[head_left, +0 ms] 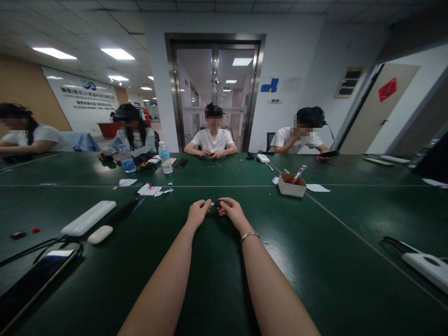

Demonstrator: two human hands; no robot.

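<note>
Both my hands meet over the green table, in the middle of the head view. Between them is a small black piece with a silver end (214,204); its exact kind is too small to make out. My left hand (198,212) pinches the silver end between thumb and fingers. My right hand (231,211), with a bracelet (249,237) on the wrist, has its thumb and fingers closed on the black end. The fingers partly cover the piece at both sides.
The green table (224,177) has a phone (38,280), a white power strip (89,218) and a white oval case (100,234) at left. A small cardboard box (292,187) stands right of centre, bottles (165,158) beyond. Several people sit along the far side.
</note>
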